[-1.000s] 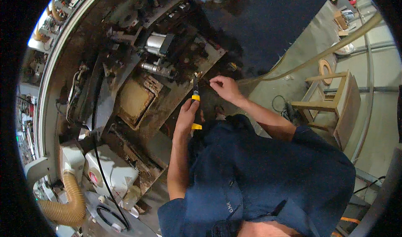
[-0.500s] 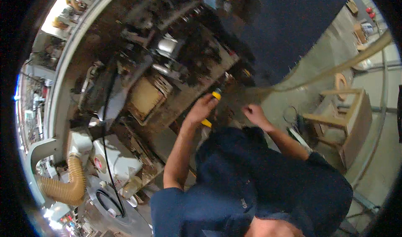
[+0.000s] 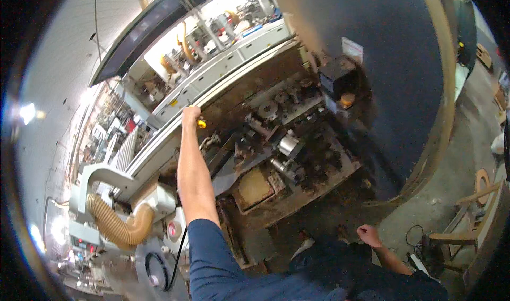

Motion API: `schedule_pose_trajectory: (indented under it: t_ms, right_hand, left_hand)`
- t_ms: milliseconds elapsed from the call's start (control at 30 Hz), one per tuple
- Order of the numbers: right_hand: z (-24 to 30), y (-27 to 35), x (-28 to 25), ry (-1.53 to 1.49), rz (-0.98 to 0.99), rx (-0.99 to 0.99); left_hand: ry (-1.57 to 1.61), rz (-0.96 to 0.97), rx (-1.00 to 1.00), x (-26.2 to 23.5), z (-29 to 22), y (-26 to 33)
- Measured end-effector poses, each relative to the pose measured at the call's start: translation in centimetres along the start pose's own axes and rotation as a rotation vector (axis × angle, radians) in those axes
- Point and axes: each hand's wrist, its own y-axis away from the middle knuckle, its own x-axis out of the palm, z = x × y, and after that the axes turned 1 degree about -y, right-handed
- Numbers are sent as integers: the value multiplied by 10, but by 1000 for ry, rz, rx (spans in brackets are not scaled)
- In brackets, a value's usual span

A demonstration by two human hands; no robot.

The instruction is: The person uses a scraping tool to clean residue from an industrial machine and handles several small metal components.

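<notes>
Left hand (image 3: 190,115) now stretched far up to the white machine ledge (image 3: 234,80), yellow-handled tool (image 3: 201,123) w/ it; right hand (image 3: 367,234) dropped back low, closed, off the works.

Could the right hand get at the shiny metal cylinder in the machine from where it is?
Probably yes: the right hand hangs closed and low, apart from the cylinder, with only open, grimy machine bed between them.

Grimy, matt dark metal machine bed (image 3: 297,168); glossy yellow plastic tool handle (image 3: 201,123); ribbed tan plastic hose (image 3: 114,227); bare wooden stool (image 3: 467,221).
</notes>
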Motion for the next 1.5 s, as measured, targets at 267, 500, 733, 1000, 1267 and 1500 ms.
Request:
schedule_pose_trajectory:
  t_ms: [267, 500, 733, 1000, 1267, 1500]
  right_hand:
    - [-82, -2, -34, -162, -92, 262]
    - [-41, -69, -57, 99, 25, 160]
    - [-25, -89, -51, -68, 227, 257]
    - [23, -80, -38, -1, 172, 291]
    - [12, -63, -7, -8, 236, 281]
    - [12, -57, 21, 10, 188, 312]
  left_hand:
    - [961, 165, 108, 135, -25, 190]
    - [958, 12, -174, 144, 74, 373]
    - [1218, 242, -838, 187, 151, 527]
    - [708, 318, -553, 198, 154, 506]
    - [-111, 378, 66, 154, 172, 421]
    - [-624, 436, 277, 131, 162, 378]
